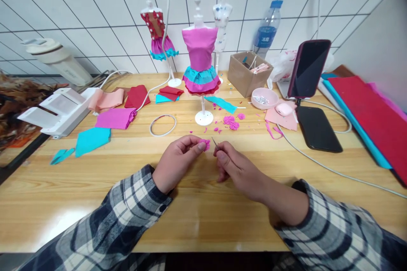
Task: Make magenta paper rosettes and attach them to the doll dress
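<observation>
Between the thumb and fingers of my left hand (179, 161) is a small magenta scrap (206, 144) with a ruffled edge, of crepe paper or cloth. My right hand (238, 168) is closed on a slim pointed metal tool (215, 142); most of it is hidden, so its kind is unclear. The tool's tip is close to the scrap, apparently apart from it. Beyond my hands lie magenta rosettes (231, 122) among tiny trimmings. A small dress form (199, 53) stands behind them in a magenta top and tiered blue, magenta and red skirt.
Two more dress forms stand by the tiled wall. At right are a cardboard box (246, 74), bottle (267, 29), pink bowl (264, 98), phones (319, 129) and coloured sheets (369, 114). Folded pieces (116, 117), a ring (163, 125) and a white stand (60, 112) lie left.
</observation>
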Tool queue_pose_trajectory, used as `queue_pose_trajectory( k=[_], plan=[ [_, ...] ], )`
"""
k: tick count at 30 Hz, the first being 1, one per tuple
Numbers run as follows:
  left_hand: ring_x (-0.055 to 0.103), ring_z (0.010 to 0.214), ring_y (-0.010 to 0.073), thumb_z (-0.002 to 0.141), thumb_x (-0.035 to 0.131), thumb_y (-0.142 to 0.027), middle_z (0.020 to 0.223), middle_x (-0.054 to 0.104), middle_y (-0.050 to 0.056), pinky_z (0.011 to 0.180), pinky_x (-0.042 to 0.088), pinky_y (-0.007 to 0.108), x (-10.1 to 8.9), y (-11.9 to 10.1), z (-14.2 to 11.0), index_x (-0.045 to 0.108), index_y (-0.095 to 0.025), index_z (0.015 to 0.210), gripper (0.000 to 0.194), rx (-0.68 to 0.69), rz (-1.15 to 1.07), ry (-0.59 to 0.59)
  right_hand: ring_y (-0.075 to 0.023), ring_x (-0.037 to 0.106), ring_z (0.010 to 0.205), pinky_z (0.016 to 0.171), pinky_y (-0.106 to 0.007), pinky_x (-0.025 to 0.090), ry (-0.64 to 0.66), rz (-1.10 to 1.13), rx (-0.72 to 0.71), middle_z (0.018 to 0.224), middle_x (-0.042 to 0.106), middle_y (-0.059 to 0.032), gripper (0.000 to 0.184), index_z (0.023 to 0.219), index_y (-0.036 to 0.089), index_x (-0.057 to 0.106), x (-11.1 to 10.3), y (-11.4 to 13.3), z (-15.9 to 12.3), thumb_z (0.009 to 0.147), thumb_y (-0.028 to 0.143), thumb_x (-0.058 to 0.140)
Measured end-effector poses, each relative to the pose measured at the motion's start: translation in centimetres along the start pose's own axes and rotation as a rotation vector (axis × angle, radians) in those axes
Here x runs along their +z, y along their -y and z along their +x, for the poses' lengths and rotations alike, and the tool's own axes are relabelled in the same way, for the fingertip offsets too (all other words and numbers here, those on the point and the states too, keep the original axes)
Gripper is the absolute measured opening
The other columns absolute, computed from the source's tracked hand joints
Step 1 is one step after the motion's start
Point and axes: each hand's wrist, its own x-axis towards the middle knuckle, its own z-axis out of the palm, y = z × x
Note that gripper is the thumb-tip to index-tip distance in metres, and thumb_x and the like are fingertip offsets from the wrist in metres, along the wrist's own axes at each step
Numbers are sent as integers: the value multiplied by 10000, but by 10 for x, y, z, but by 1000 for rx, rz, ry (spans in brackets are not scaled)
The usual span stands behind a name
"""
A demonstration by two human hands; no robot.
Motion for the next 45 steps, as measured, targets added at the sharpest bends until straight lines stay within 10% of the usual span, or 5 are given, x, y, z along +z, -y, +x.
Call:
queue_pose_trajectory(
  k=[45],
  plan=[
    [588,799,147,745,733,-386,835,676,26,803,448,274,-1,-3,0,652,-146,807,261,28,154,72,-63,461,464,343,-184,477,33,57,60,682,376,66,397,854,229,387,-1,0,2,936,603,286]
  ],
)
